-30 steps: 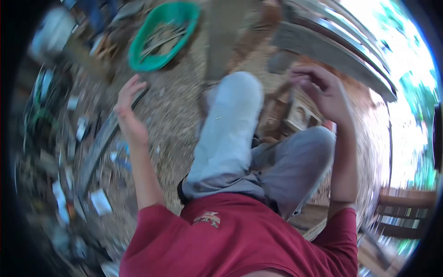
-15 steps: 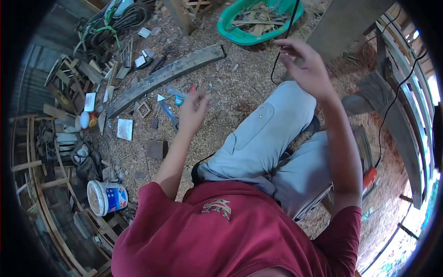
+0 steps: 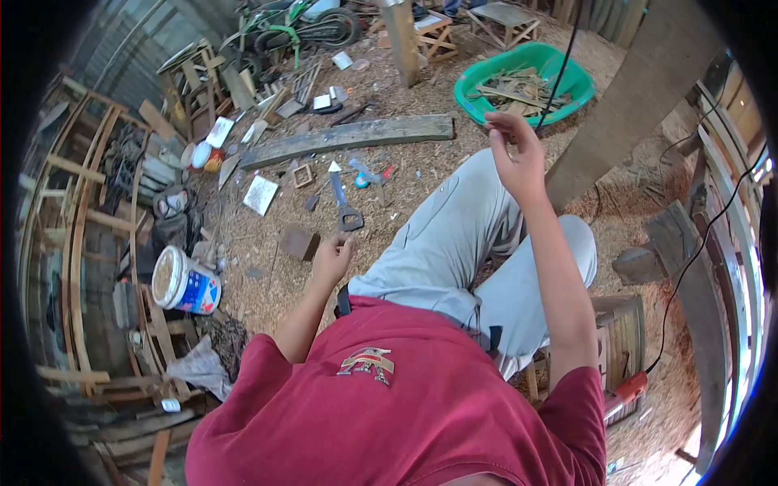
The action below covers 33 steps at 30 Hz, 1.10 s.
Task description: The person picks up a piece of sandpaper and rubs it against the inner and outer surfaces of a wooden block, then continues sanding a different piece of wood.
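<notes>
My left hand (image 3: 332, 257) is low at the left of my lap, fingers curled in, with nothing visible in them. Just above it on the shavings lies a handsaw (image 3: 340, 202) with a dark handle, and a brown wooden block (image 3: 299, 242) is to its left. My right hand (image 3: 519, 162) is raised over my knee, its fingers bent and the thumb apart, holding nothing. A black cable (image 3: 559, 77) hangs close beyond it. A small wooden frame (image 3: 302, 176) and a blue round item (image 3: 362, 181) lie past the saw.
A long beam (image 3: 356, 138) crosses the floor. Behind are a green tub (image 3: 587, 81) with wood scraps and a wooden post (image 3: 400, 44). A white bucket (image 3: 168, 279) stands left. A broad board (image 3: 624, 97) and a red tool (image 3: 630, 387) are on the right.
The view has shifted, showing more of the far floor. My left hand has drawn back toward my body, away from the blue item, and its fingers are more curled. My right hand remains raised.
</notes>
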Motion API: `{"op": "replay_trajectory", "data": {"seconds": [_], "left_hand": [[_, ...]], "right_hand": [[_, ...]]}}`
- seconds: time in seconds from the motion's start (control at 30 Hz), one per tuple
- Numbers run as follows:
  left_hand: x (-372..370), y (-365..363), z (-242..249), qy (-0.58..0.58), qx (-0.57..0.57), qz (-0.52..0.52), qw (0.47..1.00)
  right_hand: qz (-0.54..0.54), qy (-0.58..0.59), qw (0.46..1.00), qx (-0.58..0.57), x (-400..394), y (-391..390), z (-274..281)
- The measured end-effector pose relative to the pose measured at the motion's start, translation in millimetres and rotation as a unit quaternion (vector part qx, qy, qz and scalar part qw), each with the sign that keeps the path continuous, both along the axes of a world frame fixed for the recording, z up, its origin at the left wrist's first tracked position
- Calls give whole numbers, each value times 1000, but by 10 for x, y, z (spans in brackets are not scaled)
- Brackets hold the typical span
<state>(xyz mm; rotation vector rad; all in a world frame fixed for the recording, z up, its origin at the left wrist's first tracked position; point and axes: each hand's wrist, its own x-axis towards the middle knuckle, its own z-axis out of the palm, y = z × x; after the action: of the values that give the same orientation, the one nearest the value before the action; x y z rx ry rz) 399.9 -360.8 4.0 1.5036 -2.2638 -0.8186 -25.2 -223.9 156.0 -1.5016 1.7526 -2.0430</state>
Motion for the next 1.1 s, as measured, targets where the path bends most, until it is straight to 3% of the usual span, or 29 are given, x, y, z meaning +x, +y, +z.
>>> {"op": "replay_trajectory", "data": {"seconds": [0.13, 0.17, 0.27, 0.4, 0.47, 0.53, 0.63, 0.9, 1.1], "left_hand": [[633, 318, -357, -26, 7, 49, 998], [782, 328, -486, -19, 21, 64, 998], [962, 511, -292, -31, -14, 106, 994], [1081, 399, -134, -46, -26, 130, 990], [1141, 246, -128, 26, -61, 130, 989], [1020, 334, 333, 38, -64, 163, 984], [994, 342, 528, 108, -57, 192, 974], [1170, 189, 251, 115, -54, 221, 967], [1191, -569, -269, 119, -22, 204, 971]], "right_hand": [[-80, 146, 985, -42, -3, 64, -132], [-90, 120, 988, -41, -65, 80, -134], [-149, 90, 983, -50, -234, 180, -100], [-150, -18, 988, -38, -483, 215, -227], [-143, -61, 988, -6, -506, 156, -296], [-95, -97, 990, -41, -407, 54, -339], [-42, -83, 994, -54, -311, -142, -419], [57, -67, 995, 37, 10, -486, -638], [157, -59, 985, 41, 1029, -1759, 179]]}}
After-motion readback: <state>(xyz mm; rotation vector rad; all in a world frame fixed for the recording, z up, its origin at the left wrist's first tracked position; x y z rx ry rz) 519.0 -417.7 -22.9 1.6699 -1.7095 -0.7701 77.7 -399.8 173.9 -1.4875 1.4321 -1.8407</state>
